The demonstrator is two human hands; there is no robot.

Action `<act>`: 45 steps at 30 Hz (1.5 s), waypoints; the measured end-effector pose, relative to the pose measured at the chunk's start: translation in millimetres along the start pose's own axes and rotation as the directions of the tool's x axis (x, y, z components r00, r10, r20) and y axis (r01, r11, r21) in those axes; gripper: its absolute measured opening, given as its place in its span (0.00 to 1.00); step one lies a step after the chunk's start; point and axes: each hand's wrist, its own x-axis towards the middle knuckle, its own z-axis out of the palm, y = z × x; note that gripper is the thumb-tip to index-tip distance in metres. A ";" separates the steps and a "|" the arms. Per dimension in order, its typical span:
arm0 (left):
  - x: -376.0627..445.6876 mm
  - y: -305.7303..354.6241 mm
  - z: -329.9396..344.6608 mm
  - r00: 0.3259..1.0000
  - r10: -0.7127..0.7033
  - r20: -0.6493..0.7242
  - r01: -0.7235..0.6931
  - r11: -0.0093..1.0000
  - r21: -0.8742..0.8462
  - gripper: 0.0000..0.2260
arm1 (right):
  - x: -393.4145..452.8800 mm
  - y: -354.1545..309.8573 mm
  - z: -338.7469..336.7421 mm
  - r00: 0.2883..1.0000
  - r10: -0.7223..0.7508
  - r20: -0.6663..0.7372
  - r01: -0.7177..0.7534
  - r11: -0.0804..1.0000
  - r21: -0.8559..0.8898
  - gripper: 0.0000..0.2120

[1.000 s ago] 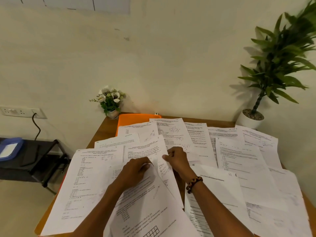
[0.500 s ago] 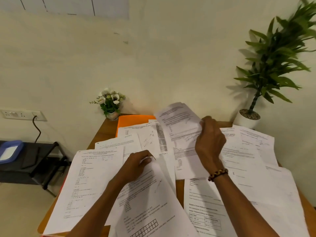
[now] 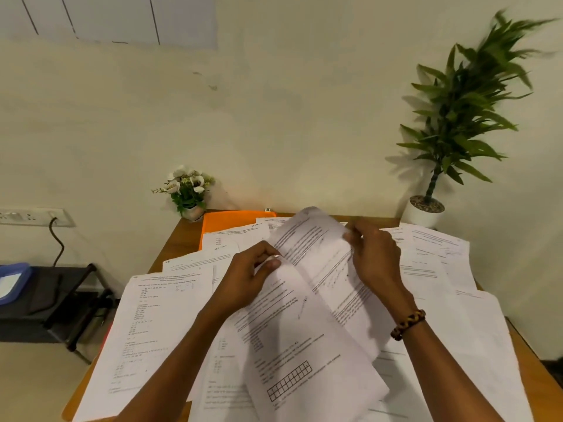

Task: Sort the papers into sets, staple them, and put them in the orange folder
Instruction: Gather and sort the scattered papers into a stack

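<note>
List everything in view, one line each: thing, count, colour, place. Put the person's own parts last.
Loose papers: many, exact count unclear, white with print, spread overlapping across the table.
Lifted sheet: one, white, raised above the table's middle, held by the right hand.
Grid sheet: one, white with a row of boxes, near middle, top corner pinched by the left hand.
Orange folder: one, orange, far left of the table, partly under papers.
Table: one, brown wood, against the wall.
Flower pot: one, white blooms, far left corner.
Tall plant: one, green in a white pot, far right corner.
Black rack: one, left of the table.
Blue tray: one, on the rack.
Wall socket: one, white, left wall.
Bead bracelet: one, brown and yellow, right wrist.
Left hand: pinches the grid sheet.
Right hand: grips the lifted sheet.
</note>
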 end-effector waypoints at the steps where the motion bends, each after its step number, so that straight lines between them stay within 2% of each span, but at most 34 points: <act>1: 0.5 1.6 0.7 1.000 0.004 -0.012 -0.004 1.000 0.000 0.02 | -3.1 6.1 3.4 0.998 0.009 0.066 -0.015 0.996 0.093 0.10; 3: 1.2 4.3 3.7 0.999 0.001 -0.050 0.000 1.000 0.023 0.02 | -10.3 15.7 11.9 0.985 -0.012 0.171 -0.029 0.972 0.232 0.12; 8: 1.1 2.9 10.9 0.991 0.080 -0.104 -0.074 0.995 0.060 0.03 | -29.0 22.9 35.0 0.929 -0.080 0.362 -0.074 0.917 0.391 0.10; 13: -1.8 -1.5 8.6 0.983 -0.015 -0.181 0.031 0.996 0.087 0.04 | -49.0 15.5 47.2 0.851 -0.183 0.493 -0.119 0.846 0.520 0.10; 15: -4.8 -2.9 3.5 0.987 -0.092 -0.132 0.094 0.996 0.008 0.04 | -54.4 10.2 46.3 0.794 -0.209 0.570 -0.176 0.820 0.545 0.11; 18: -12.3 -7.7 0.5 0.981 -0.193 -0.031 0.193 0.981 0.003 0.02 | -61.6 2.3 41.4 0.670 -0.271 0.691 -0.272 0.777 0.568 0.15; 21: -22.4 -13.9 -1.2 0.978 -0.202 -0.047 0.202 0.979 0.003 0.04 | -65.6 -2.4 41.7 0.550 -0.283 0.786 -0.340 0.784 0.520 0.16; 23: -30.4 -20.0 -3.7 0.974 -0.225 -0.038 0.224 0.974 -0.035 0.07 | -66.8 -8.9 44.6 0.486 -0.239 0.841 -0.367 0.817 0.445 0.21; 25: -37.2 -26.9 -6.0 0.970 -0.242 -0.011 0.241 0.970 -0.044 0.12 | -67.6 -14.4 49.7 0.503 -0.151 0.851 -0.380 0.846 0.375 0.25; 27: -43.0 -38.1 -8.7 0.969 -0.247 0.000 0.247 0.969 -0.024 0.13 | -68.9 -16.0 61.1 0.581 -0.074 0.811 -0.364 0.867 0.341 0.20; 30: -49.0 -58.3 -11.7 0.968 -0.251 0.015 0.250 0.967 0.043 0.06 | -74.9 -13.6 87.6 0.709 0.068 0.702 -0.342 0.903 0.259 0.10; 33: -53.6 -71.0 -8.8 0.964 -0.263 0.050 0.260 0.964 0.052 0.03 | -83.4 -16.4 106.1 0.796 0.261 0.546 -0.350 0.935 0.063 0.14; 35: -54.8 -74.9 -4.1 0.960 -0.272 0.063 0.269 0.961 0.060 0.02 | -87.9 -19.6 111.8 0.794 0.313 0.521 -0.372 0.928 0.010 0.19; 38: -54.4 -78.5 4.8 0.958 -0.266 0.109 0.259 0.963 0.076 0.02 | -93.0 -20.2 119.8 0.755 0.334 0.564 -0.391 0.920 -0.020 0.22; 45: -49.9 -82.3 17.1 0.963 -0.228 0.147 0.217 0.973 0.082 0.03 | -94.0 -10.4 122.7 0.742 0.233 0.628 -0.357 0.931 0.075 0.12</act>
